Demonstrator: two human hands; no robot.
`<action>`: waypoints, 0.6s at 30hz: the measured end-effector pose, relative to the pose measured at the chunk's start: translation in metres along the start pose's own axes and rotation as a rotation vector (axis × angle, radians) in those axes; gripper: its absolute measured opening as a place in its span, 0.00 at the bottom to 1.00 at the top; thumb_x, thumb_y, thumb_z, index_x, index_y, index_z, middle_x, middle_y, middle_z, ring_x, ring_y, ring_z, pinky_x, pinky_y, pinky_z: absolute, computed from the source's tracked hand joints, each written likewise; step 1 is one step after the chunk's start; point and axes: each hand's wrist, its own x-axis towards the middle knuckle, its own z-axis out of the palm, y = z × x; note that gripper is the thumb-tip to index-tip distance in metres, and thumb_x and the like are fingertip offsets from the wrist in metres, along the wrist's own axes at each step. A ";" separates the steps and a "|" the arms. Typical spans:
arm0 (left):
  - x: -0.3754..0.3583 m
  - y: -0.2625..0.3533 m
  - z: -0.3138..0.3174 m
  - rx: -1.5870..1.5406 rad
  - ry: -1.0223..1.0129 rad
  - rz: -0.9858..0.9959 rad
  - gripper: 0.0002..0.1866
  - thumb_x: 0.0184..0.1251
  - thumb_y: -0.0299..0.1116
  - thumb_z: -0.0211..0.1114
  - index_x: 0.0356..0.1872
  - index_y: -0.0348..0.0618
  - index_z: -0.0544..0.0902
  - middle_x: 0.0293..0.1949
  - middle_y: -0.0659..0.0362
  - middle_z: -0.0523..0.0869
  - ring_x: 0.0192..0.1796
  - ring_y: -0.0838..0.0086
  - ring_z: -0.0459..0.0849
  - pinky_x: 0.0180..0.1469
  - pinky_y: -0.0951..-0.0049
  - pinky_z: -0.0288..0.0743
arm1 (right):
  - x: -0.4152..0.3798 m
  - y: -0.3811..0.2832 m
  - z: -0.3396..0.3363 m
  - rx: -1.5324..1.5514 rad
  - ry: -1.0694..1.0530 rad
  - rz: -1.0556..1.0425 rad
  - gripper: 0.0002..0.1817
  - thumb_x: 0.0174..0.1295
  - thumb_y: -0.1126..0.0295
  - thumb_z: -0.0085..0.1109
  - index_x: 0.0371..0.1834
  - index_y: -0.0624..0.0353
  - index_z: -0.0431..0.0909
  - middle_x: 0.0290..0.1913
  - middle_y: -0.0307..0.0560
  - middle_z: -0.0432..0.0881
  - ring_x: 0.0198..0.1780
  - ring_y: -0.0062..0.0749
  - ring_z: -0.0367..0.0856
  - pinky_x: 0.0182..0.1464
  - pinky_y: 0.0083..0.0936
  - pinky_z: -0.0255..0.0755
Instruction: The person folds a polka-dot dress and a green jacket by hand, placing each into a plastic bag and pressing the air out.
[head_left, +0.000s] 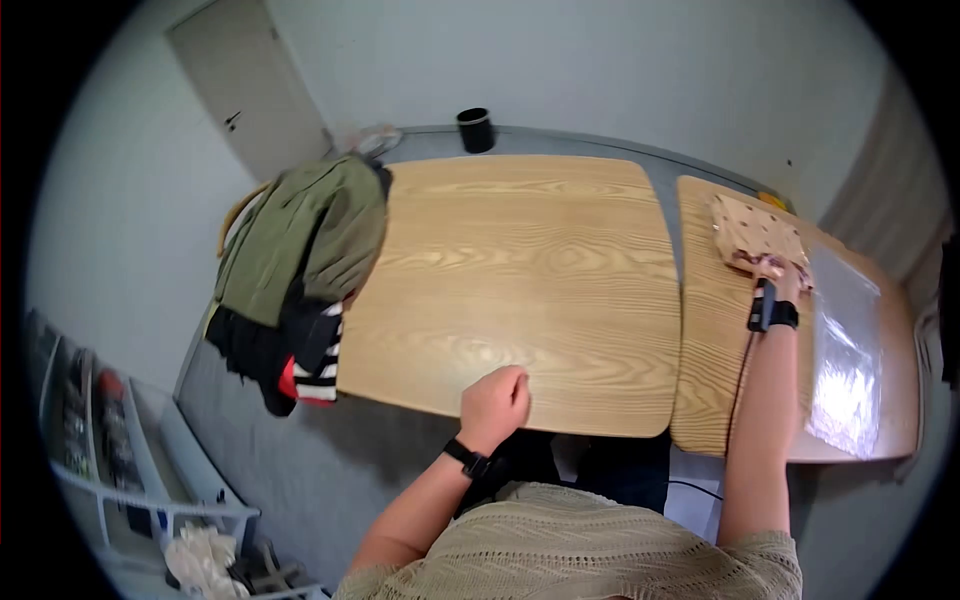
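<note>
My left hand (495, 405) is closed in a loose fist over the front edge of the wooden table (520, 270), with a black band on its wrist; whether anything is inside it is hidden. Out to the right, my right hand (783, 275) reaches to the near edge of a folded pink-beige dotted cloth (758, 230) on the side table (705, 380). Its fingers are pressed at the cloth's edge. A black band and a dark device are on that wrist. Beside my right forearm lies a clear plastic sheet or bag (847, 360).
Clothes, an olive jacket (290, 240) on top, are heaped at the table's left side. A black bin (475, 130) stands on the floor behind the table. Shelving (150, 450) with items is at the lower left. A narrow gap separates the two tables.
</note>
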 end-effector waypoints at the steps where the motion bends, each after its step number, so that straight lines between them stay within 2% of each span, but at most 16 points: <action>1: -0.002 -0.002 -0.003 0.011 -0.016 -0.011 0.04 0.60 0.31 0.60 0.33 0.46 0.81 0.28 0.56 0.83 0.31 0.58 0.82 0.32 0.62 0.75 | -0.014 -0.009 0.016 0.025 0.082 0.067 0.10 0.61 0.66 0.50 0.32 0.62 0.71 0.29 0.49 0.79 0.22 0.36 0.75 0.21 0.30 0.71; 2: -0.002 -0.003 -0.002 0.011 -0.041 -0.009 0.05 0.61 0.32 0.60 0.34 0.46 0.81 0.28 0.56 0.83 0.31 0.58 0.82 0.32 0.62 0.75 | -0.020 -0.017 0.021 0.050 0.179 0.123 0.09 0.61 0.66 0.49 0.32 0.61 0.71 0.28 0.49 0.79 0.22 0.37 0.76 0.20 0.31 0.70; 3: -0.002 -0.002 -0.001 -0.003 -0.041 -0.008 0.05 0.61 0.32 0.60 0.34 0.46 0.81 0.28 0.56 0.83 0.31 0.58 0.82 0.32 0.62 0.75 | -0.025 -0.017 0.025 0.054 0.168 0.093 0.07 0.60 0.66 0.49 0.31 0.58 0.69 0.26 0.46 0.77 0.21 0.36 0.75 0.18 0.30 0.68; 4: -0.003 -0.003 -0.001 -0.075 -0.052 -0.039 0.05 0.61 0.31 0.60 0.36 0.46 0.82 0.27 0.57 0.83 0.30 0.61 0.82 0.32 0.64 0.75 | -0.034 -0.018 0.022 -0.107 0.158 0.104 0.05 0.59 0.68 0.50 0.28 0.56 0.67 0.23 0.43 0.75 0.19 0.34 0.72 0.16 0.28 0.64; 6: -0.001 -0.017 0.000 -0.149 -0.059 -0.072 0.06 0.61 0.30 0.61 0.38 0.46 0.82 0.27 0.58 0.83 0.29 0.64 0.82 0.32 0.66 0.75 | 0.025 0.025 -0.008 0.151 0.012 0.154 0.06 0.59 0.69 0.51 0.28 0.56 0.66 0.22 0.40 0.73 0.18 0.31 0.69 0.16 0.26 0.64; 8: 0.011 -0.054 -0.001 -0.718 -0.051 -0.466 0.11 0.61 0.27 0.61 0.46 0.43 0.80 0.27 0.61 0.82 0.29 0.73 0.80 0.33 0.70 0.74 | -0.034 0.044 0.021 0.237 -0.108 0.284 0.08 0.61 0.70 0.53 0.27 0.56 0.65 0.25 0.42 0.73 0.20 0.29 0.69 0.19 0.24 0.67; 10: 0.038 -0.086 -0.032 -0.643 0.046 -0.486 0.19 0.60 0.25 0.62 0.55 0.41 0.75 0.32 0.60 0.80 0.33 0.77 0.77 0.36 0.73 0.73 | -0.088 0.080 0.025 0.425 -0.195 0.566 0.05 0.64 0.71 0.52 0.34 0.61 0.69 0.33 0.45 0.77 0.30 0.30 0.75 0.36 0.24 0.74; 12: 0.071 -0.123 -0.072 -0.455 0.098 -0.571 0.27 0.58 0.27 0.65 0.60 0.38 0.69 0.41 0.51 0.80 0.42 0.65 0.79 0.46 0.68 0.74 | -0.185 0.083 0.050 0.267 -0.156 0.480 0.11 0.65 0.71 0.51 0.47 0.64 0.72 0.47 0.47 0.77 0.48 0.33 0.75 0.55 0.28 0.69; 14: 0.099 -0.190 -0.099 0.284 0.328 -0.166 0.34 0.56 0.29 0.67 0.64 0.35 0.65 0.57 0.41 0.72 0.58 0.52 0.73 0.59 0.61 0.69 | -0.229 0.096 0.044 0.232 -0.190 0.450 0.19 0.65 0.72 0.50 0.59 0.64 0.68 0.58 0.46 0.73 0.63 0.35 0.68 0.65 0.31 0.59; 16: 0.126 -0.196 -0.124 0.255 0.410 -0.421 0.38 0.54 0.30 0.68 0.66 0.33 0.61 0.68 0.37 0.58 0.68 0.44 0.60 0.66 0.58 0.62 | -0.266 0.096 0.036 0.204 -0.239 0.317 0.16 0.65 0.72 0.52 0.55 0.64 0.71 0.59 0.49 0.74 0.64 0.38 0.69 0.65 0.28 0.61; 17: 0.137 -0.201 -0.136 0.308 0.386 -0.498 0.42 0.53 0.30 0.69 0.69 0.37 0.57 0.71 0.37 0.51 0.69 0.44 0.61 0.64 0.57 0.66 | -0.279 0.093 0.033 0.168 -0.249 0.305 0.17 0.65 0.74 0.50 0.57 0.64 0.70 0.63 0.49 0.70 0.68 0.37 0.65 0.66 0.27 0.58; 18: 0.143 -0.203 -0.143 0.326 0.384 -0.479 0.42 0.53 0.30 0.69 0.69 0.37 0.57 0.71 0.37 0.51 0.69 0.44 0.61 0.64 0.57 0.66 | -0.287 0.095 0.031 0.193 -0.244 0.310 0.17 0.65 0.74 0.50 0.57 0.64 0.70 0.63 0.49 0.70 0.68 0.37 0.65 0.66 0.27 0.58</action>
